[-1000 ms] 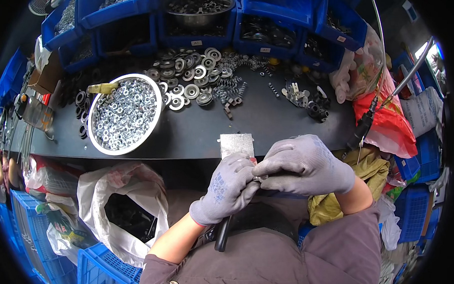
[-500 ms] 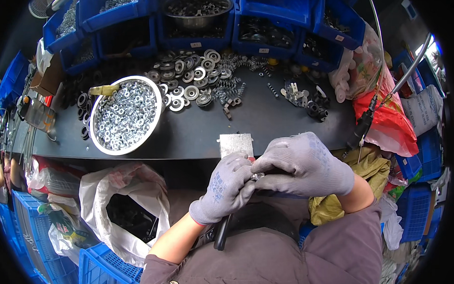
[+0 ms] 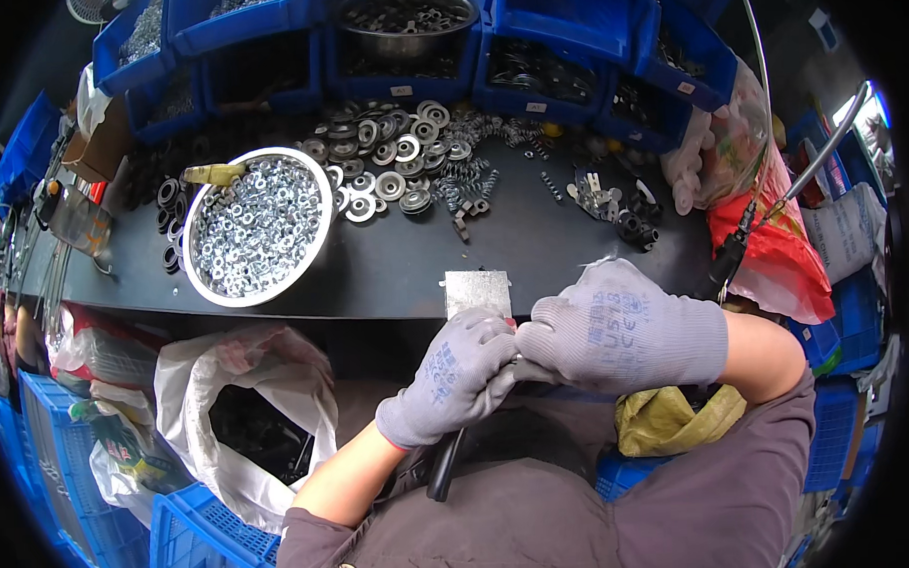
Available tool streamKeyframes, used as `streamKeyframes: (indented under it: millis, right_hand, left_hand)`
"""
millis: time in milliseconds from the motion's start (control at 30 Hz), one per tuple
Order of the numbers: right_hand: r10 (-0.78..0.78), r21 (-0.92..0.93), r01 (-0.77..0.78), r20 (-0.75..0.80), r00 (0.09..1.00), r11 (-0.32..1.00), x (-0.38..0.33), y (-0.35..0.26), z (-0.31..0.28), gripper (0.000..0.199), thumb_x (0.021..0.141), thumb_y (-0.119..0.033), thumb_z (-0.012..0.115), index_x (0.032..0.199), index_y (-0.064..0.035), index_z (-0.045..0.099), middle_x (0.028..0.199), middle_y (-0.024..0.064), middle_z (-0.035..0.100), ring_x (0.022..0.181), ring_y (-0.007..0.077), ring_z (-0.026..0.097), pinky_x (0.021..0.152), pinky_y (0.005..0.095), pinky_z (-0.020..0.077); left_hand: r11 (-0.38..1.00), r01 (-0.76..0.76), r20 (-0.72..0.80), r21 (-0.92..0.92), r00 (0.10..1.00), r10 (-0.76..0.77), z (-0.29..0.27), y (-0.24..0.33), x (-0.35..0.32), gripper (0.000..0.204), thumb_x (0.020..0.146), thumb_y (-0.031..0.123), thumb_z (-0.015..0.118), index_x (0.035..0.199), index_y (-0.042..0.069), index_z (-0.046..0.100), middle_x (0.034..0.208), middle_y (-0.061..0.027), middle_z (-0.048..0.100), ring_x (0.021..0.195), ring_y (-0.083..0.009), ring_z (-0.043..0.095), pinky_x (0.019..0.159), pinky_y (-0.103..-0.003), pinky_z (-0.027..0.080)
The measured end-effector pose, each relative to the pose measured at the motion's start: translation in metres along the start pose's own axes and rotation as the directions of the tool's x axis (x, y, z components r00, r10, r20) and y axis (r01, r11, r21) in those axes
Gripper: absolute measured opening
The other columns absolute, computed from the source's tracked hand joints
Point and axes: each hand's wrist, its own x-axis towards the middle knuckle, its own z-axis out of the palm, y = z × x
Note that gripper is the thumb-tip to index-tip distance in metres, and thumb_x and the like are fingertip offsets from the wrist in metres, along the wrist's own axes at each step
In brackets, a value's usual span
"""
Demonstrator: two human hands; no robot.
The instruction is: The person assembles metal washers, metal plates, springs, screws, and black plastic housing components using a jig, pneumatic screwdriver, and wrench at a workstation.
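Observation:
My left hand (image 3: pixel 450 372), in a grey knit glove, is closed with its fingertips against a small shiny metal part (image 3: pixel 518 359), which is mostly hidden. Pressed up beside it, my right hand (image 3: pixel 616 330) wears the same kind of glove and is curled into a fist; what its fingers hold is covered. A black rod (image 3: pixel 445 471) sticks out below my left hand, and I cannot tell whether that hand grips it. Just beyond my knuckles a flat metal plate (image 3: pixel 477 291) lies at the table's front edge. A bit of red shows between the plate and my hands.
On the dark table (image 3: pixel 394 261) stands a white bowl (image 3: pixel 325 233) of small metal nuts or bushings. Farther back lie round metal discs (image 3: pixel 360 208), springs (image 3: pixel 471 188) and black fittings (image 3: pixel 637 230). Blue bins (image 3: pixel 555 15) line the back. An open white sack (image 3: pixel 182 374) stands lower left.
My right hand has rolled over and its fingers have curled in, covering more of the metal part. My right elbow has swung outward to the right. The left hand has barely moved.

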Motion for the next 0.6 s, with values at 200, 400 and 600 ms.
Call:
streamKeyframes:
  millis: [200,400,600]
  right_hand:
    - [0.093,0.092,-0.086,-0.077,0.993,0.992,-0.0030,-0.0052,0.0038,0.023,0.087,-0.036,0.072,0.093,-0.0144,0.065,0.074,0.0066,0.063,0.061,0.0260,0.065,0.051,0.0396,0.0493]
    - [0.131,0.288,-0.099,-0.093,0.987,0.952,-0.0056,-0.0052,0.0059,0.027,0.086,-0.025,0.076,0.111,-0.0161,0.070,0.078,0.0055,0.066,0.071,0.0253,0.067,0.054,0.0364,0.0498]
    - [0.124,0.323,-0.089,-0.092,0.988,0.942,-0.0032,-0.0077,0.0007,0.018,0.086,-0.024,0.070,0.102,-0.0150,0.067,0.089,0.0085,0.066,0.077,0.0288,0.067,0.063,0.0394,0.0527]
  left_hand:
    - [0.997,0.056,0.039,-0.046,0.998,-0.055,-0.0034,0.0037,0.0032,0.019,0.083,0.013,0.067,0.100,0.007,0.060,0.094,-0.0135,0.059,0.089,-0.0359,0.058,0.079,-0.046,0.047]
    - [0.998,0.029,-0.058,-0.052,0.998,-0.033,0.0004,0.0026,0.0028,0.016,0.085,0.015,0.067,0.098,0.008,0.061,0.090,-0.0114,0.058,0.086,-0.0335,0.057,0.077,-0.044,0.047]
    - [0.997,0.026,-0.046,-0.073,0.998,-0.030,-0.0004,0.0030,0.0049,0.025,0.085,0.013,0.068,0.108,0.009,0.063,0.090,-0.0115,0.057,0.085,-0.0336,0.057,0.076,-0.044,0.047]
